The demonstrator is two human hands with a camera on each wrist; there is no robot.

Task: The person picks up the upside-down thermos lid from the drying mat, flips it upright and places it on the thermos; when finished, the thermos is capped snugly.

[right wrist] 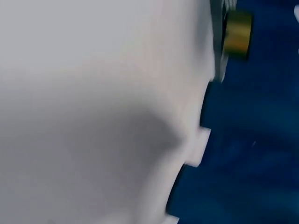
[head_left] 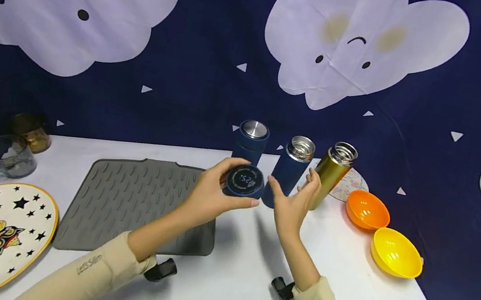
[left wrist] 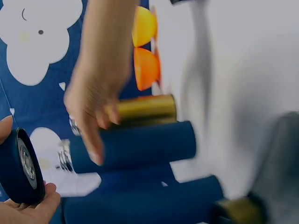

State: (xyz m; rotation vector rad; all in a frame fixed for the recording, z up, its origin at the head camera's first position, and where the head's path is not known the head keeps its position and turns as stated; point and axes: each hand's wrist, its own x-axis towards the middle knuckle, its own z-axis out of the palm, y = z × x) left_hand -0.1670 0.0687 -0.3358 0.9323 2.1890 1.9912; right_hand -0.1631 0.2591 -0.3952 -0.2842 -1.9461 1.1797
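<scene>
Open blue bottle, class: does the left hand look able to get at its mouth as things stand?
Probably yes: the left hand holds a lid close by, and the bottle has its mouth uncovered, with the right hand lower down.

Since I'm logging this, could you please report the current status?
Left hand holds navy lid. Right hand at uncapped navy bottle, contact unclear. Gold bottle close alongside, may crowd that hand.

Navy lid point(head_left: 244, 183), black-starred white plate point(head_left: 9, 238)
</scene>
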